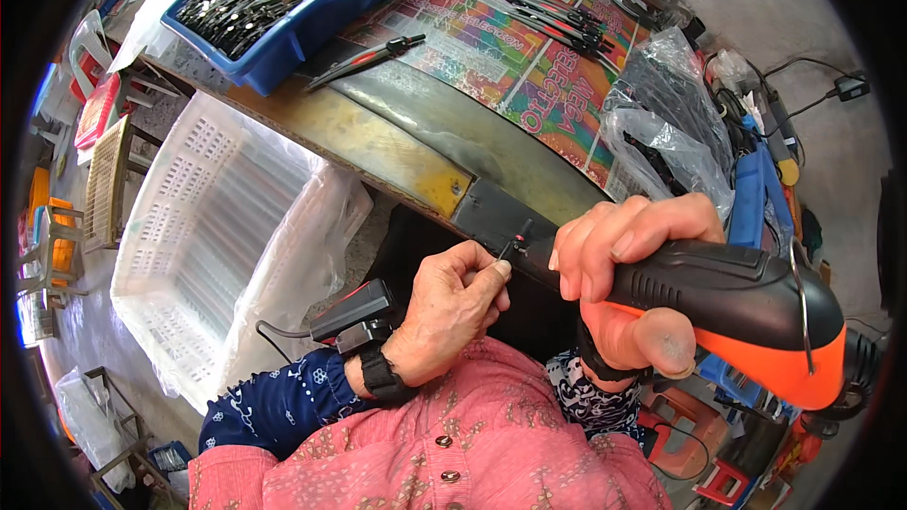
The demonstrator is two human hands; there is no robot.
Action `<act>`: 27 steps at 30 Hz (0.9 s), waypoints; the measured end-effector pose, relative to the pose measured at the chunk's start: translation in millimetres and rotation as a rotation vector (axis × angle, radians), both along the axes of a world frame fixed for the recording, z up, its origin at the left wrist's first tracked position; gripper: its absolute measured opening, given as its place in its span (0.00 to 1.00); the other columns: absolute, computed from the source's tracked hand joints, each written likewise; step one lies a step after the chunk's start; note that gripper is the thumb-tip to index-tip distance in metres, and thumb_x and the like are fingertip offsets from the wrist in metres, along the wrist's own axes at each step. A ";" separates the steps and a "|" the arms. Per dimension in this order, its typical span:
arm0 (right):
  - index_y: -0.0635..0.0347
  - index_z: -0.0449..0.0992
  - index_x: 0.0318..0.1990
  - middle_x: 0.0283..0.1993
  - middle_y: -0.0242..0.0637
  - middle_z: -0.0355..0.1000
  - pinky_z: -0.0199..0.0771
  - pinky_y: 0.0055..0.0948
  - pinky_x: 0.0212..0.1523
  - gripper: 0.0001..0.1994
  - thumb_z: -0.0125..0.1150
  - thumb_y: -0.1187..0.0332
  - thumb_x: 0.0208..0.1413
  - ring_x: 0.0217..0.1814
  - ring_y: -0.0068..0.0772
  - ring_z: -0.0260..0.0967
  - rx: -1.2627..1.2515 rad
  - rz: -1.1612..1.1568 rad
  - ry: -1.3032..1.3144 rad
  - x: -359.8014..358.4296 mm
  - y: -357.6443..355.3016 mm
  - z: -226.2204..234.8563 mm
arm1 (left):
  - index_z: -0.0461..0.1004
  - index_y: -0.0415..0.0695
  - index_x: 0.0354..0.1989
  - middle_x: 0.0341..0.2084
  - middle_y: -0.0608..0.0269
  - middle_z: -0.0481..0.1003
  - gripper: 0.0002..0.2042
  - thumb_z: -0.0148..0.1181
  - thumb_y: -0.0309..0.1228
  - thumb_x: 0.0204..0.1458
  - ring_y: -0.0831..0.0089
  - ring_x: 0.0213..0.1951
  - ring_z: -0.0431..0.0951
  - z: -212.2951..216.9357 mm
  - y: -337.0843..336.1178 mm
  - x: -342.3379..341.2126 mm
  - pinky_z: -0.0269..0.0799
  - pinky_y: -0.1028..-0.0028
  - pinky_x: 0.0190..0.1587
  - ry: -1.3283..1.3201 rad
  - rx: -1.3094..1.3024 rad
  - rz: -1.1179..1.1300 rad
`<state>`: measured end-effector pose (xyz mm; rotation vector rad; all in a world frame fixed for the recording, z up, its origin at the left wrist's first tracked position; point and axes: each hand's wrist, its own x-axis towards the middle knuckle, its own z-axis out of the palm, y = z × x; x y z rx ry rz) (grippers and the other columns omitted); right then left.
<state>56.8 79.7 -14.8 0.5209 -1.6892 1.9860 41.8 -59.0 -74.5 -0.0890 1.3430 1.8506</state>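
Right hand (624,269) grip wrapped firm round black-orange power screwdriver (746,307), stiff, hefty; left hand (453,307) pinches small light part (510,247) at its tip.

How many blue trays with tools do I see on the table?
1. The blue tray stands at the table's far left end, filled with black and red tools. Others may be hidden outside the view.

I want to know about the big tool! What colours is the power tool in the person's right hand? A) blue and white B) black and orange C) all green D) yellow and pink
B: the right hand grips a power tool with a black body and an orange underside, its tip meeting a small part pinched by the left hand.
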 end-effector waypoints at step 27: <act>0.62 0.61 0.37 0.19 0.31 0.62 0.66 0.27 0.22 0.41 0.62 0.30 0.30 0.16 0.26 0.61 -0.012 -0.103 -0.129 5.2 -2.6 7.4 | 0.66 0.41 0.30 0.20 0.68 0.70 0.09 0.50 0.34 0.58 0.85 0.16 0.61 3.3 -2.4 -0.4 0.54 0.84 0.15 -0.023 0.005 -0.055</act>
